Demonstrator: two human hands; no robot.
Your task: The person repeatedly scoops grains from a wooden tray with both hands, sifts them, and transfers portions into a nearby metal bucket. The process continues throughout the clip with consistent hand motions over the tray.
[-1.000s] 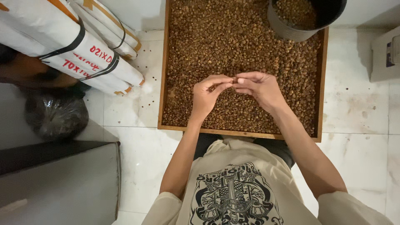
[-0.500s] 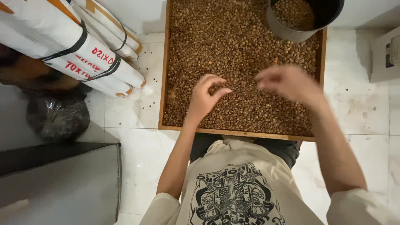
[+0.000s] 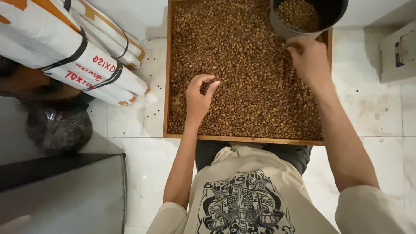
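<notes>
A wooden tray (image 3: 166, 86) full of brown beans (image 3: 242, 78) lies on the white tiled floor in front of me. My left hand (image 3: 198, 99) hovers over the beans near the tray's left side, fingers curled with thumb and fingertips close together. My right hand (image 3: 308, 58) is raised at the tray's far right, closed just below the rim of a dark round container (image 3: 303, 19) that holds more beans. What the right hand's fingers hold is hidden.
White rolled bundles with black bands (image 3: 73, 56) lie on the floor to the left. A dark plastic bag (image 3: 58, 130) sits below them, beside a grey surface (image 3: 65, 195). A pale box (image 3: 398, 54) stands at the right edge.
Both hands were together over the beans at mid-tray. The right hand has since lifted away toward the dark container at the far right; the left hand stays over the beans.
</notes>
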